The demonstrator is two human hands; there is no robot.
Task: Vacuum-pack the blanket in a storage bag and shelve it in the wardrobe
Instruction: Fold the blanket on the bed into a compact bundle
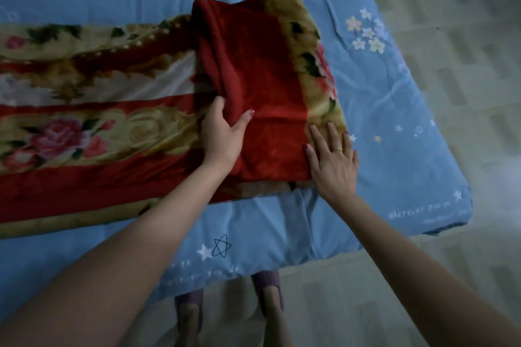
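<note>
Gripping the rolled red edge of the blanket [262,70], my left hand [222,138] pinches the fold between thumb and fingers. My right hand [332,160] lies flat and open, pressing the blanket's near corner, a ring [339,149] on one finger. The blanket lies across the bed [394,110], one end folded over, the rest stretching away from that fold. My slippers [266,287] stand below the bed's edge.

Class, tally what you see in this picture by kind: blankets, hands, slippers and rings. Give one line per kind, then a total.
Red floral plush blanket on the blue bed sheet: 1
Bare hands, left hand and right hand: 2
Purple slippers: 2
Gold ring: 1
Total: 6
</note>
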